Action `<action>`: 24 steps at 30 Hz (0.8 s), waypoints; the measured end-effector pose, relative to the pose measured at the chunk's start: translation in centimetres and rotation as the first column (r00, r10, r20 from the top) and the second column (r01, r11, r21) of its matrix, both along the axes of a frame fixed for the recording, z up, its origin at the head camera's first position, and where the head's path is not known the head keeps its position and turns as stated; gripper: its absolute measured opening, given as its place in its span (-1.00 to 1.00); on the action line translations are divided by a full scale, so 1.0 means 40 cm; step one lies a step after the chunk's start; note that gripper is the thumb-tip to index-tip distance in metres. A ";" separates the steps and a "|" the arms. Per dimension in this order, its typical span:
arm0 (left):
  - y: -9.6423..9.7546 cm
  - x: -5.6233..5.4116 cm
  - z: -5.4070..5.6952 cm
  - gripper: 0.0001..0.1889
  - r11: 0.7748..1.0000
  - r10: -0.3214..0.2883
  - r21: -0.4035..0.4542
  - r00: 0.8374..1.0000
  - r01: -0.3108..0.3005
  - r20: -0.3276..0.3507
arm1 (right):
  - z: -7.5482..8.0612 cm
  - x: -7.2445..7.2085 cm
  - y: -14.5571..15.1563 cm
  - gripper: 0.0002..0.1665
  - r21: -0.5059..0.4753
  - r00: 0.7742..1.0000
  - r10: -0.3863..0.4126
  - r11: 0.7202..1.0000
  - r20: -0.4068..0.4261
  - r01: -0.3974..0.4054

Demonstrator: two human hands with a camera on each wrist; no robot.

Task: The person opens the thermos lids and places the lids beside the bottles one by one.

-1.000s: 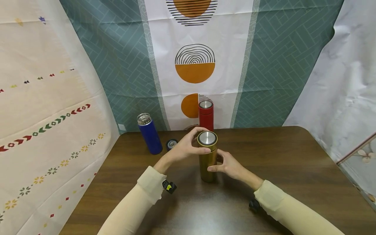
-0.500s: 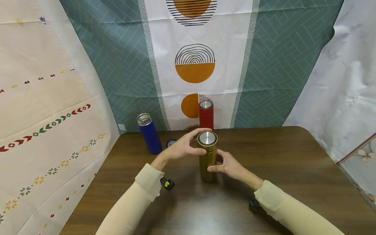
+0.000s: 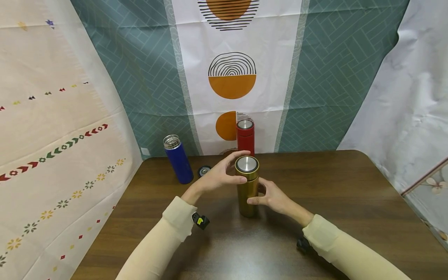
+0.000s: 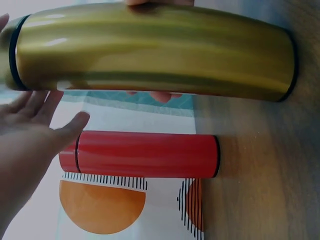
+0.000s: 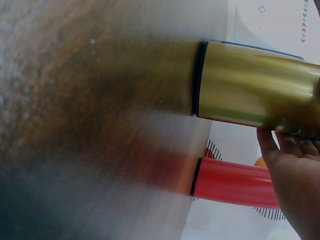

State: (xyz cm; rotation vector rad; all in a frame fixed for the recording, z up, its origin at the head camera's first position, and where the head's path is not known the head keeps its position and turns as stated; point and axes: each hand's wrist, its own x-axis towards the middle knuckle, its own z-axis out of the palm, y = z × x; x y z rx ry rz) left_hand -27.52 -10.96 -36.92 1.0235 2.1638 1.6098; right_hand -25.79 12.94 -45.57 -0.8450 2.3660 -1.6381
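Note:
A gold thermos bottle [image 3: 246, 208] stands upright on the table, its lid [image 3: 247, 165] seated on top. My left hand [image 3: 221, 174] is curled round the lid from the left; in the left wrist view the thumb [image 4: 75, 127] looks a little apart from the metal. Lower down, my right hand [image 3: 274, 199] grips the body from the right, thumb in front and fingers behind. A red thermos bottle [image 3: 246, 142] with its lid on stands behind. To the left is an uncapped blue thermos bottle [image 3: 180, 163], beside a small round lid [image 3: 204, 170].
All the bottles stand on a brown wooden table [image 3: 325, 182]. A patterned curtain [image 3: 231, 42] hangs behind its far edge, and pale cloths hang at both sides.
My left hand shifts slightly left at the lid, then slightly back right. The right hand and the gold thermos bottle stay in place.

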 end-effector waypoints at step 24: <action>-0.007 -0.007 0.025 -0.17 0.996 -0.081 -0.039 0.997 0.080 -0.015 | 0.000 -0.004 0.002 -0.22 0.020 1.000 -0.002 1.000 0.007 0.002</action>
